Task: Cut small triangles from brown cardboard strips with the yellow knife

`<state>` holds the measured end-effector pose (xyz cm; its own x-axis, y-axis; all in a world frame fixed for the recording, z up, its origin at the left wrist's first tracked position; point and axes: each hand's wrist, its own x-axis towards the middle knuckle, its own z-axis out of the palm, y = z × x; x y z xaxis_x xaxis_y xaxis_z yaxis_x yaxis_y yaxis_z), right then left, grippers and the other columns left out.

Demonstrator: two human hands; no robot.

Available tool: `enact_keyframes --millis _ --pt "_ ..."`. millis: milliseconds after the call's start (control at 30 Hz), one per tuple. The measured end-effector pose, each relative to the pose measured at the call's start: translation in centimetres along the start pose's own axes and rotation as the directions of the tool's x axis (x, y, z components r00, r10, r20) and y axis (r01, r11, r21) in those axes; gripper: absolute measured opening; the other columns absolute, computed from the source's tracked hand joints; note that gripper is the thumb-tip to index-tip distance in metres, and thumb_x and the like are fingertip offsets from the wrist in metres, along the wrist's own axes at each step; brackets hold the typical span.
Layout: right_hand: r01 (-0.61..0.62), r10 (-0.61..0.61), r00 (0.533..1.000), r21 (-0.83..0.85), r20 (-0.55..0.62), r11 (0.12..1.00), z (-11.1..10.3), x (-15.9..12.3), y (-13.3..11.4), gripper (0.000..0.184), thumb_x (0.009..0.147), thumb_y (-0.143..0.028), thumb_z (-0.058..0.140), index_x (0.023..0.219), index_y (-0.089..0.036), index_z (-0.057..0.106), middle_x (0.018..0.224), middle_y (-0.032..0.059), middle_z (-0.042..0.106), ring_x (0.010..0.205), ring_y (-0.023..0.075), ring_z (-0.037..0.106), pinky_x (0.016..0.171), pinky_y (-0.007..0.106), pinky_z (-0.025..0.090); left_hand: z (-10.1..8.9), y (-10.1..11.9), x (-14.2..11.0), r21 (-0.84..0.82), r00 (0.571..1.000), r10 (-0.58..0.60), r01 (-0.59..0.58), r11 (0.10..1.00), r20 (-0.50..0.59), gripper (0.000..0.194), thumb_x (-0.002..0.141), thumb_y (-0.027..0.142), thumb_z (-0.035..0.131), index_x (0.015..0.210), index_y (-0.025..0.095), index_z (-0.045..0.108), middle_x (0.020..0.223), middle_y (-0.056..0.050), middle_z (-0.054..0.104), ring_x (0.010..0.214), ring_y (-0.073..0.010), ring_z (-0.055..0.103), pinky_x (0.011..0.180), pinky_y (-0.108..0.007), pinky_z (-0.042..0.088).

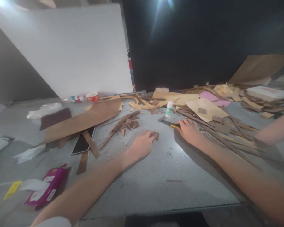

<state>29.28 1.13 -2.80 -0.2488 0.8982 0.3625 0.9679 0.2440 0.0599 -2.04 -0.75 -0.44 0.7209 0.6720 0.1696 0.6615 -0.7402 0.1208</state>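
My left hand (142,145) rests on the grey table, its fingers closed on a small brown paper piece (156,136). To the right, my right hand (188,130) is closed around the end of a slim dark tool with a yellow part (174,125); blur hides its exact kind. Just beyond that tool stands a glue stick (168,109) with a white cap and green label. Left of my left hand lies a brown paper-wrapped branch shape (120,125), with folded brown paper pieces (131,124) along its side.
Brown paper strips (217,126) and a cream sheet (207,108) lie at right, near another person's arm (276,129). A large brown sheet (82,118) partly covers a phone (81,143) at left. A purple tissue pack (47,186) sits front left. Upright boards (85,47) stand behind.
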Motion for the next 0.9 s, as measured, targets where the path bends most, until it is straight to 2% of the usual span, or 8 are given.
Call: enact_keyframes --millis 100,200,333,400,567,700,767,900 --pt "-0.024 0.023 1.0 0.061 0.003 0.998 0.5 0.0 -0.1 0.026 0.103 -0.026 0.051 0.125 -0.016 0.06 0.117 0.0191 0.068 0.111 0.0358 0.06 0.09 0.044 0.044 0.3 0.0 0.0 0.053 0.999 -0.045 0.046 0.998 -0.028 0.049 0.093 0.004 0.046 0.14 0.011 0.058 0.131 -0.018 0.064 0.126 -0.0304 0.062 0.107 -0.045 0.055" --pt "-0.062 0.059 0.997 0.066 0.047 0.996 0.6 -0.1 -0.2 0.034 0.103 -0.027 0.052 0.133 -0.012 0.056 0.119 0.0206 0.066 0.109 0.0359 0.062 0.088 0.043 0.045 0.3 0.4 -0.1 0.083 0.998 -0.046 0.049 0.995 -0.036 0.053 0.089 0.001 0.046 0.141 0.011 0.057 0.137 -0.019 0.063 0.131 -0.0312 0.06 0.109 -0.046 0.053" --pt "-0.027 0.012 0.991 0.11 0.132 0.994 -0.2 -0.1 -0.3 0.023 0.104 -0.027 0.053 0.12 -0.016 0.066 0.114 0.0168 0.067 0.105 0.0324 0.066 0.086 0.038 0.046 0.3 1.3 -0.4 0.12 0.996 -0.086 0.085 0.989 0.004 0.054 0.087 0.0 0.045 0.139 0.008 0.056 0.15 -0.025 0.057 0.143 -0.0346 0.053 0.111 -0.048 0.051" --pt "-0.03 0.004 0.989 0.173 0.146 0.984 -1.0 -0.1 -0.6 0.024 0.108 -0.031 0.051 0.117 -0.017 0.067 0.111 0.0155 0.069 0.101 0.0297 0.068 0.081 0.035 0.046 0.3 1.6 -0.6 0.151 0.996 -0.082 0.077 0.986 0.028 0.054 0.087 0.002 0.047 0.14 0.004 0.055 0.153 -0.029 0.053 0.146 -0.0384 0.049 0.112 -0.051 0.05" --pt "-0.088 0.045 0.982 0.24 0.181 0.967 -3.3 -0.8 -3.1 0.046 0.111 -0.045 0.048 0.15 -0.021 0.055 0.097 0.0102 0.079 0.078 0.0271 0.073 0.065 0.031 0.041 0.3 1.6 -0.6 0.172 0.995 -0.094 0.099 0.98 -0.036 0.057 0.088 0.005 0.049 0.145 0.006 0.051 0.142 -0.026 0.059 0.135 -0.0379 0.055 0.106 -0.052 0.053" --pt "-0.011 -0.034 0.989 0.299 0.146 0.954 -5.1 -1.7 -5.5 0.053 0.111 -0.043 0.043 0.157 -0.019 0.049 0.088 0.009 0.079 0.07 0.0256 0.072 0.061 0.03 0.039 0.3 1.5 -0.4 0.148 0.993 -0.101 0.109 0.983 -0.06 0.054 0.088 0.004 0.045 0.142 0.007 0.053 0.138 -0.023 0.06 0.133 -0.0358 0.054 0.105 -0.049 0.054" --pt "0.063 -0.116 0.983 0.33 0.143 0.942 -5.5 -2.1 -6.3 0.049 0.111 -0.037 0.038 0.155 -0.019 0.051 0.097 0.0099 0.081 0.076 0.024 0.074 0.064 0.031 0.042 0.3 1.5 -0.3 0.149 0.995 -0.087 0.092 0.985 -0.04 0.054 0.088 0.003 0.043 0.142 0.007 0.053 0.142 -0.023 0.059 0.137 -0.035 0.052 0.109 -0.048 0.052" --pt "0.199 -0.228 0.964 0.197 0.137 0.96 -5.5 -2.5 -6.9 0.051 0.111 -0.031 0.035 0.157 -0.017 0.05 0.103 0.0117 0.08 0.077 0.0231 0.072 0.067 0.031 0.043 0.2 1.8 -0.2 0.185 0.999 -0.05 0.049 0.981 0.0 0.054 0.09 0.003 0.043 0.143 0.003 0.053 0.147 -0.025 0.057 0.141 -0.0355 0.051 0.116 -0.049 0.047"
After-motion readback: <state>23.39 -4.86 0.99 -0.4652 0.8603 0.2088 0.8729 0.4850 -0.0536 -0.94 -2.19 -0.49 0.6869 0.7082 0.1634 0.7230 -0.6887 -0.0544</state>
